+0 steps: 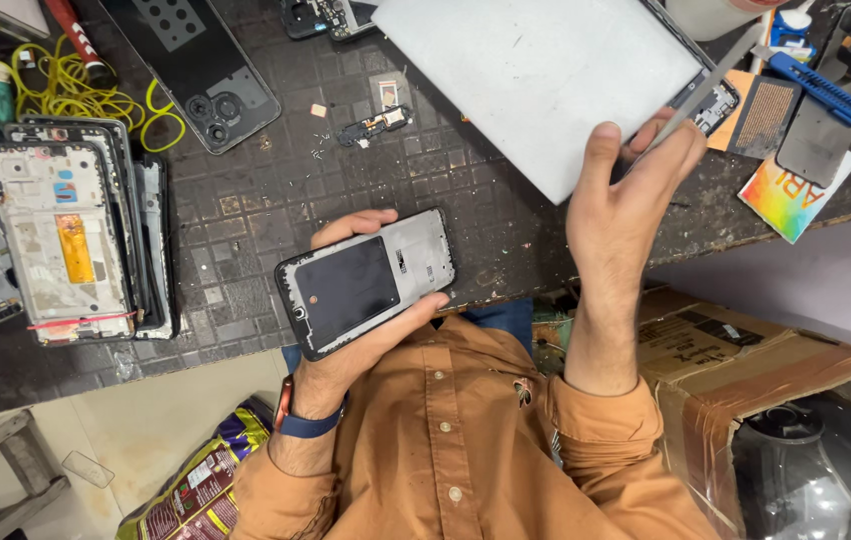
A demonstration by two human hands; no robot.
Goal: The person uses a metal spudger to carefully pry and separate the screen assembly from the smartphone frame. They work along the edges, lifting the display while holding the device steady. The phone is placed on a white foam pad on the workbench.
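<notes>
— Phone frame [366,281] first: where is it, and what state is it in?

— It lies in my left hand [356,330], held low over the near edge of the tabletop [276,180], just in front of my chest. My fingers [351,226] curl round its far edge and my thumb presses the near one. It is open: the back cover is off, and I see a dark plate and bare grey metal inside.

— And your right hand [616,215]?

— Raised, apart from the phone frame. Its fingers are pinched on a thin metal tool [711,85], whose tip points away over the grey sheet [536,80].

— So how far along are you?

— I judge the stripping mostly done. A small board [376,124] and tiny screws [318,145] lie loose on the tabletop, and a black back cover [196,65] rests further off. Whatever remains inside the frame is untouched by the tool right now.
</notes>
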